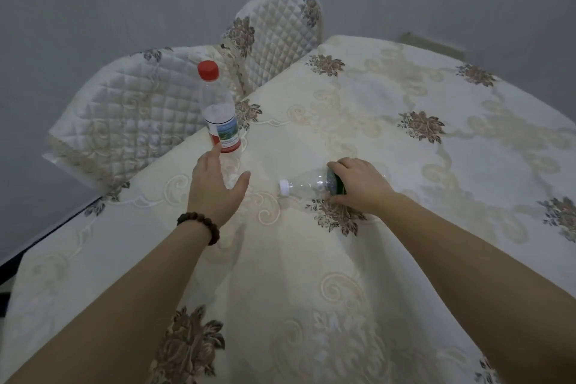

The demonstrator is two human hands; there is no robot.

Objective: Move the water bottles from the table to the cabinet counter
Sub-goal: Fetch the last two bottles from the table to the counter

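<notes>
A clear water bottle with a red cap (pixel 218 109) stands upright near the table's left edge. My left hand (pixel 215 187) is spread open just in front of it, fingertips at its base, thumb out to the right. A second clear bottle with a white cap (pixel 307 185) lies on its side on the tablecloth, cap pointing left. My right hand (pixel 358 185) curls over its green-labelled middle and grips it. The bottle's far end is hidden under that hand.
The table (pixel 389 121) wears a cream embroidered cloth with brown flowers. Two quilted chairs (pixel 131 109) stand at its far left side. A grey wall lies behind. The cabinet counter is out of view.
</notes>
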